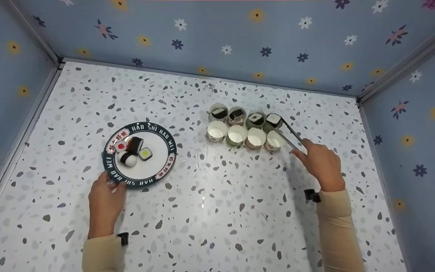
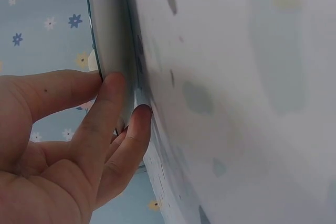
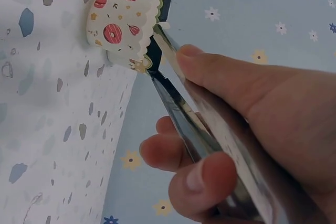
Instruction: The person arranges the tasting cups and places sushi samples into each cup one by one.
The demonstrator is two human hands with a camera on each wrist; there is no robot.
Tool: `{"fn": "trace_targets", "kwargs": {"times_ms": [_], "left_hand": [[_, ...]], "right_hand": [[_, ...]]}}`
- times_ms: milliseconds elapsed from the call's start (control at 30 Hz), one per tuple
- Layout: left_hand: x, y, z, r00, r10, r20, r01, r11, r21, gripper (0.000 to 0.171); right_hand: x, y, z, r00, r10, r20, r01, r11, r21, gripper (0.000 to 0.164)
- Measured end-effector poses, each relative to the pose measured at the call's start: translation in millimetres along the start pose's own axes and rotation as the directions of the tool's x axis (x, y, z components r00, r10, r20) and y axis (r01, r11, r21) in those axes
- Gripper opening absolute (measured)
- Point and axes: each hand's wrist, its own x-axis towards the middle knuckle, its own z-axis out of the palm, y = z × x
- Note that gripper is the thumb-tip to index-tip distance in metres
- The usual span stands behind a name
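Note:
My left hand (image 1: 106, 198) pinches the lower-left rim of a round plate (image 1: 169, 172) with a dark green lettered border; the left wrist view shows fingers on the plate's side and underside. Several small sushi pieces lie on the plate, among them a black-and-white one (image 1: 127, 158) and a green-centred roll (image 1: 145, 153). In my right hand (image 1: 322, 164) are metal tongs (image 1: 295, 133), gripped between thumb and fingers. Their tips are at a black-and-white sushi piece (image 1: 273, 120) in the back-row paper cup at the far right. The right wrist view shows serrated tips at the cup's (image 3: 118, 24) scalloped rim.
Paper cups stand close together in two rows. Back-row cups hold dark sushi pieces, such as the one (image 1: 255, 118) left of the tongs; the front-row cups (image 1: 216, 132) show bare white insides. Flowered blue panels (image 1: 217, 34) border the speckled table (image 1: 202, 226) behind and at both sides.

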Motion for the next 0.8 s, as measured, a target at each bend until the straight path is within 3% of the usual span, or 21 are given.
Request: {"fn": "trace_targets", "kwargs": {"times_ms": [267, 467, 600, 800], "left_hand": [[-0.2, 0.6, -0.6, 1.000, 0.010, -0.006, -0.010, 1.000, 0.002, 0.064], [0.0, 1.1, -0.9, 1.000, 0.008, -0.004, -0.008, 1.000, 0.005, 0.064], [-0.5, 0.8, -1.5, 1.000, 0.004, 0.004, -0.004, 1.000, 0.007, 0.064], [-0.7, 1.5, -1.9, 1.000, -0.010, 0.012, 0.010, 1.000, 0.001, 0.065]], "right_hand": [[-1, 1, -1, 1.000, 0.017, 0.018, -0.018, 1.000, 0.019, 0.049], [-3, -5, -4, 1.000, 0.027, -0.012, -0.026, 0.999, 0.046, 0.054], [-7, -17, -1, 0.999, 0.002, -0.046, 0.001, 0.997, 0.076, 0.062], [-13, -47, 8, 0.995, -0.082, -0.057, 0.087, 0.993, 0.081, 0.061]]}}
